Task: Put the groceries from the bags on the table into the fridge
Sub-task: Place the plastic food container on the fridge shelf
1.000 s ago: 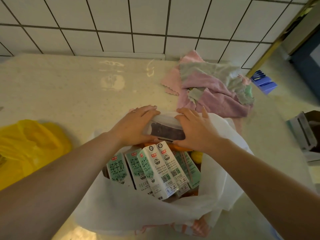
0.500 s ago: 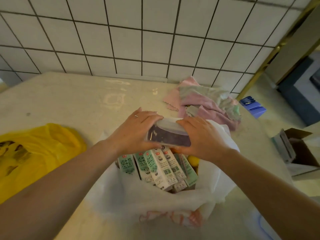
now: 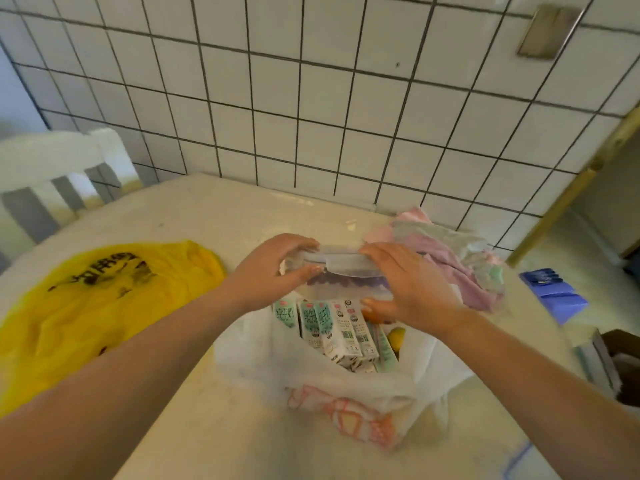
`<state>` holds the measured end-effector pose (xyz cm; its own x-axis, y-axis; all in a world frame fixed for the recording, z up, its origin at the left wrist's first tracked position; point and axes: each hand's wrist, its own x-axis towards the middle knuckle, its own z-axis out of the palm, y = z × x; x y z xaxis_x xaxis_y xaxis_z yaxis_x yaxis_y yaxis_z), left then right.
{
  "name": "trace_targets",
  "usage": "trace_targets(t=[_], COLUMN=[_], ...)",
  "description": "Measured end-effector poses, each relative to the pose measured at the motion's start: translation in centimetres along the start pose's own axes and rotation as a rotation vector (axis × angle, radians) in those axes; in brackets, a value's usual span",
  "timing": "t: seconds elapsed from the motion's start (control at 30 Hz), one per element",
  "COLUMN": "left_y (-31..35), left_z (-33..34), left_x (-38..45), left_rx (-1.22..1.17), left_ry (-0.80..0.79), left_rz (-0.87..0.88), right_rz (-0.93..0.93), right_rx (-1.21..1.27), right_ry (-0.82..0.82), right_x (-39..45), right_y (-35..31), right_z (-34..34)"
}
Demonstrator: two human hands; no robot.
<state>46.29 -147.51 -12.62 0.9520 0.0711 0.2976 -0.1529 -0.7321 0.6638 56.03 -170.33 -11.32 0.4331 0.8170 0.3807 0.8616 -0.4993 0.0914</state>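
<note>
Above an open white bag [image 3: 332,386] of milk cartons [image 3: 325,327], left hand [image 3: 266,271] and right hand [image 3: 408,289] grip a clear lidded container [image 3: 343,271] between them.

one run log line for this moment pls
phase: unloading | left hand + right hand: gripping clear lidded plastic container above white bag | milk cartons: in bag

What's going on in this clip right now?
A person is unpacking groceries at a table. Both hands, the left hand and right hand, hold a clear lidded container with dark contents by its ends, just above the open white bag. Several milk cartons and some yellow fruit remain in that bag. A yellow plastic bag lies to the left, and pink cloths are piled behind.
</note>
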Motion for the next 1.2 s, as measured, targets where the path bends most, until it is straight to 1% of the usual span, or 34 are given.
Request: trace_targets(t=[0.1,0.2,0.3,0.37,0.43,0.53,0.63,0.77,0.83,0.9,0.93,0.97,1.0,1.03,1.07,1.1,1.13,1.17,1.2], left_y=[2.1,3.6,4.1,4.6,5.2,5.6,5.5,5.2,5.0,4.2,3.7,3.2,2.7,2.2,1.6,1.0,0.5,-0.1,-0.7], left_z=[-0.8,-1.7,-3.2,-4.7,-6.2,-8.1,-10.1,-13.7,-15.3,-17.5,-18.8,-20.2,-21.7,-23.2,-24.8,-26.2,-27.7,-29.1,-30.6], left_x=[-3.0,-5.8,-9.3,-12.2,-15.5,-20.7,-25.5,-31.9,-34.3,-37.9,-39.8,-41.8,-43.9,-45.9,-47.9,-49.8,-51.5,-53.1,-54.6], left_rx=[-0.119,-0.333,-0.476,-0.627,-0.818,-1.015,-1.122,-1.140,-1.129,-1.099,-1.077,-1.055,-1.033,-1.013,-0.994,-0.976,-0.953,-0.931,-0.908], left_ry=[0.108,0.223,0.421,0.529,0.591,0.649,0.760,0.966,1.059,1.184,1.246,1.304,1.362,1.414,1.463,1.505,1.543,1.575,1.599], left_rz=[-0.138,-0.338,-0.540,-0.689,-0.800,-0.871,-0.870,-0.838,-0.842,-0.819,-0.802,-0.784,-0.761,-0.733,-0.706,-0.681,-0.657,-0.635,-0.614], right_rz=[-0.130,-0.300,-0.484,-0.617,-0.733,-0.881,-0.960,-0.987,-0.938,-0.814,-0.725,-0.614,-0.478,-0.319,-0.173,-0.063,-0.040,-0.089,-0.148], right_rx=[0.005,0.052,0.093,0.150,0.209,0.281,0.320,0.394,0.446,0.551,0.635,0.769,0.968,1.210,1.461,1.660,1.773,1.807,1.818], right_ry=[0.076,0.095,0.156,0.232,0.292,0.348,0.371,0.361,0.326,0.206,0.138,0.050,-0.090,-0.284,-0.512,-0.743,-0.922,-1.027,-1.070], right_x=[0.6,1.5,2.8,3.8,4.9,6.8,8.7,11.2,11.8,12.3,12.4,12.5,12.5,12.5,12.4,12.4,12.4,12.5,12.7], right_y=[-0.8,-1.9,-4.0,-6.3,-8.9,-13.5,-18.5,-27.0,-31.2,-37.2,-40.3,-43.6,-46.8,-50.1,-53.2,-56.3,-59.1,-61.9,-64.6], right_z=[-0.9,-1.2,-1.3,-1.5,-1.5,-1.4,-1.4,-1.7,-1.9,-1.9,-2.1,-2.2,-2.6,-3.4,-4.3,-5.1,-5.8,-6.4,-6.8])
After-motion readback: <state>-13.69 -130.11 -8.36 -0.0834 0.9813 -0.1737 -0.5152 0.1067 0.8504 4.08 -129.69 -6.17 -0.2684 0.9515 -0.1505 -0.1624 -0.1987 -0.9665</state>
